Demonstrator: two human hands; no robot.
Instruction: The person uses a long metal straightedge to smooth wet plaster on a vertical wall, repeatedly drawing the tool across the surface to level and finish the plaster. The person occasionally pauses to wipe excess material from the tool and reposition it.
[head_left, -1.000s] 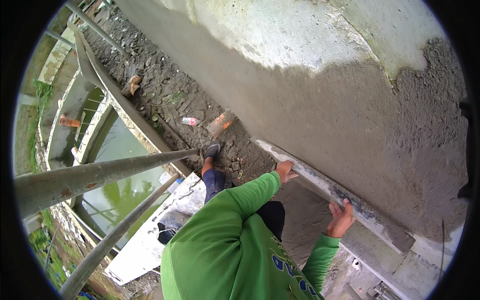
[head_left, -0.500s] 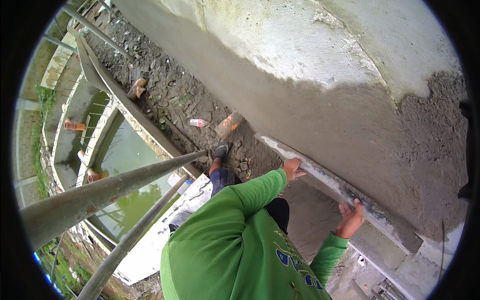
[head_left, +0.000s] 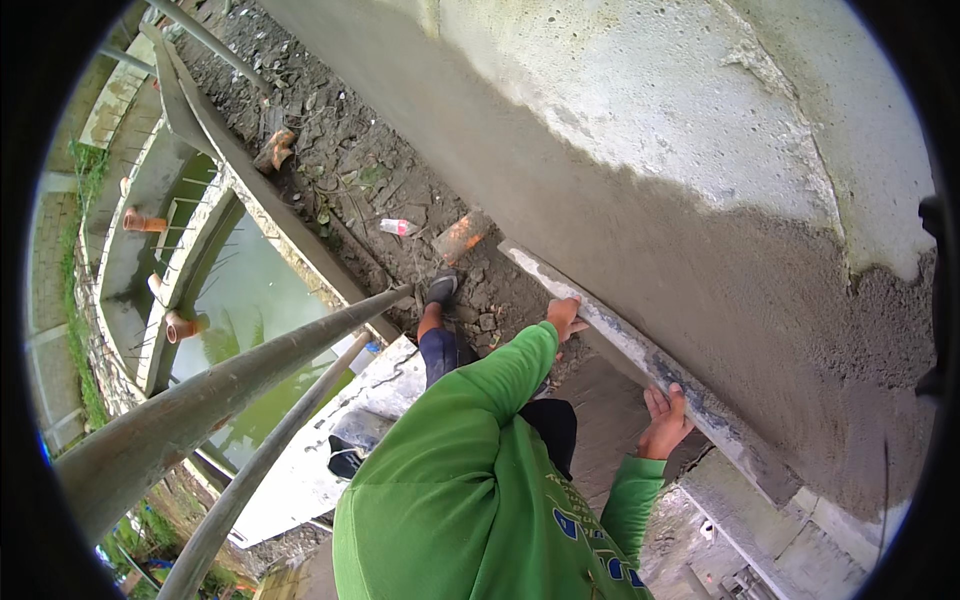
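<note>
A long, narrow straightedge board, crusted with grey mortar, lies slantwise along the freshly plastered grey wall. My left hand grips its edge toward the upper end, fingers partly hidden beneath. Farther down the board, my right hand holds the same edge, thumb up and fingers bent around it. The plaster looks smooth above the board and rough and wet toward the right. Both my arms are in green sleeves.
Two thick metal poles cross at the left, near a concrete basin of green water. Muddy rubble ground holds a plastic bottle and an orange-stained block. A white ledge lies beside me.
Both hands and the board have moved left in view, and more rough plaster shows at the right. The view itself has shifted slightly. The grip stays the same.
</note>
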